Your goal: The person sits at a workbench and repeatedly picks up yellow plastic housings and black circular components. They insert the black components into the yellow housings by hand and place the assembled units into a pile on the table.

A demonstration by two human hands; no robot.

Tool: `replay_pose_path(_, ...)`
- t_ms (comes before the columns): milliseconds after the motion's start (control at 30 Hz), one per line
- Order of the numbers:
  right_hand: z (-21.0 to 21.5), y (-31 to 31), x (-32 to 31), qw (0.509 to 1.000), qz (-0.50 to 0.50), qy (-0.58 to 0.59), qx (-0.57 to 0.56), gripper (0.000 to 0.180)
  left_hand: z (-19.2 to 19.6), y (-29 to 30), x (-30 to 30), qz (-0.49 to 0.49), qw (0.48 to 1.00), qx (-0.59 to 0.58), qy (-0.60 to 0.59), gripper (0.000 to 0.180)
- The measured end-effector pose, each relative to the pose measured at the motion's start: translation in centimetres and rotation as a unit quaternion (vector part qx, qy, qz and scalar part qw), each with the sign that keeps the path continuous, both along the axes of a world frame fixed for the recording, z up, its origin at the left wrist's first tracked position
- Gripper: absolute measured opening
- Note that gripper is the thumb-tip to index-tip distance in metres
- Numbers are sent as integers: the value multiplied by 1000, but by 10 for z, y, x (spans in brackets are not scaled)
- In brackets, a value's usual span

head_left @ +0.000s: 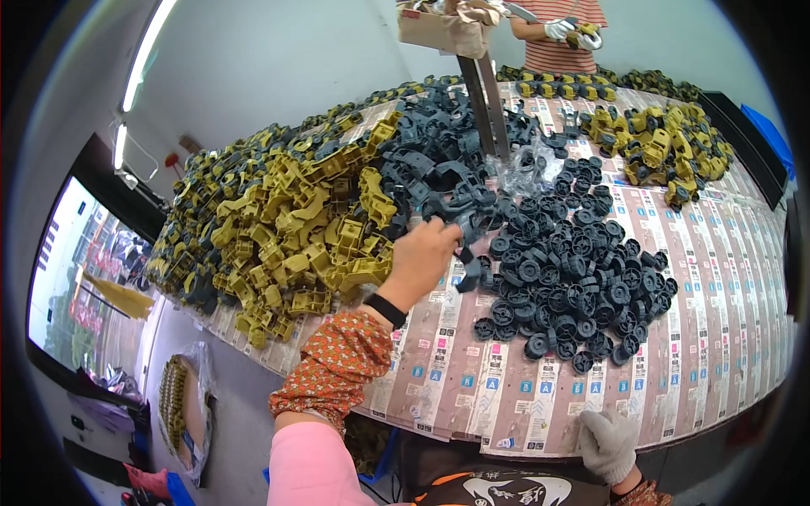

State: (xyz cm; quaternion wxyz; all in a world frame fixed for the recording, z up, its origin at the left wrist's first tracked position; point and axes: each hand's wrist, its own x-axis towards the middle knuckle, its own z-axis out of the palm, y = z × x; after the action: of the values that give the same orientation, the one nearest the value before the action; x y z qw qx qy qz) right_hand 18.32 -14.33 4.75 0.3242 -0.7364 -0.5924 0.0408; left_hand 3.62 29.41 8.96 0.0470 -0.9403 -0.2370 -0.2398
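My left hand (426, 255), bare and with a black band on the wrist, reaches to the front of a heap of dark grey moulded plastic parts (434, 160). Its fingers are closed at a dark grey plastic part (470, 274) that shows below the fingertips. Left of this hand lies a large pile of yellow plastic toy-vehicle bodies (291, 228). To its right spreads a heap of small dark grey wheels (574, 287). My right hand (607, 443), in a pale knitted glove, rests curled at the near table edge; whatever it may hold is hidden.
A paper-covered table (717, 295) carries everything. Past the grey heap stands a metal post (487, 110) bearing a cardboard box (447, 32), with a crumpled clear bag (527, 169) near its foot. Yellow-and-grey toy vehicles (662, 148) lie far right. Opposite, a person (561, 38) in white gloves handles one.
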Motion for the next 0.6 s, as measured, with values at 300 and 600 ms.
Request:
replay_pose_path(300, 1, 10, -8, 999, -26, 8, 19, 18, 65, 93, 75, 88, 985, -2, -145, 14)
replay_pose_path(600, -30, -5, 19, 999, 41, 2, 17, 9, 6, 338, 62, 283, 938, 200, -27, 29)
